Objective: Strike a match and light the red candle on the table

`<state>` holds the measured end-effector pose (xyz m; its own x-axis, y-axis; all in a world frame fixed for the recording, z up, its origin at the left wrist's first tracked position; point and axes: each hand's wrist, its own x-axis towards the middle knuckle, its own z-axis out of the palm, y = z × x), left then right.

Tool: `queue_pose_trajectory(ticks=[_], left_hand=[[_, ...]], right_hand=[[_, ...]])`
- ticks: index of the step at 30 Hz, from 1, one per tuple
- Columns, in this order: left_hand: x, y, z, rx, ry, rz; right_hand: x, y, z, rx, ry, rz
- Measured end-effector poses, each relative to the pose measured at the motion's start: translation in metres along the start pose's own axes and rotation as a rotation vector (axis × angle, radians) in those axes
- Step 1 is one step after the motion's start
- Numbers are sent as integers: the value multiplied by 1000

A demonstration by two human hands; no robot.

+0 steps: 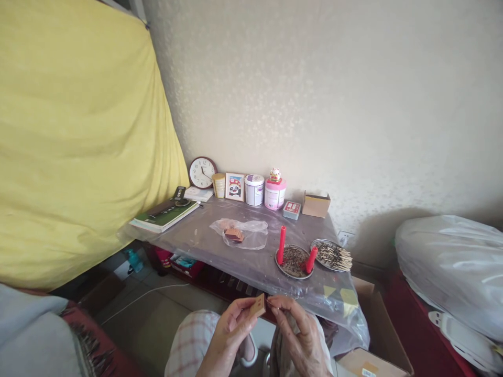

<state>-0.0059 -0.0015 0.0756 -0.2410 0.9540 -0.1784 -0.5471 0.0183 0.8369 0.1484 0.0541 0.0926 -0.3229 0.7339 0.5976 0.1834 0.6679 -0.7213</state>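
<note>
My left hand (230,332) pinches a small tan matchbox (258,305) between thumb and fingers, low in front of the table. My right hand (296,330) is closed in a pinch right beside the box, fingertips touching its right end; what they hold is too small to see. Just beyond on the plastic-covered table (204,243) stand a round metal dish (294,262) with two red candles (281,244) in it and a second dish (332,255) piled with matchsticks.
A plastic bag with brown boxes (239,234) lies mid-table. Along the wall stand a clock (202,172), tins, a small picture, a card box and a cardboard box (316,203). Books (165,214) lie left. A yellow sheet hangs left; an open carton and a bagged bundle sit right.
</note>
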Motion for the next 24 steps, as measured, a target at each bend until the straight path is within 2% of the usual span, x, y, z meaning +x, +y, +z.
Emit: queue_pose_trajectory(ticks=[4, 10, 19, 24], left_hand=[[8, 4, 0, 115, -43, 66], [10, 11, 5, 106, -34, 69], [12, 12, 10, 94, -39, 67], [12, 14, 14, 84, -35, 70]], right_hand=[[7, 1, 1, 1, 21, -72], [14, 0, 1, -20, 9, -131], [16, 4, 4, -39, 107, -188], [17, 2, 2, -69, 117, -197]])
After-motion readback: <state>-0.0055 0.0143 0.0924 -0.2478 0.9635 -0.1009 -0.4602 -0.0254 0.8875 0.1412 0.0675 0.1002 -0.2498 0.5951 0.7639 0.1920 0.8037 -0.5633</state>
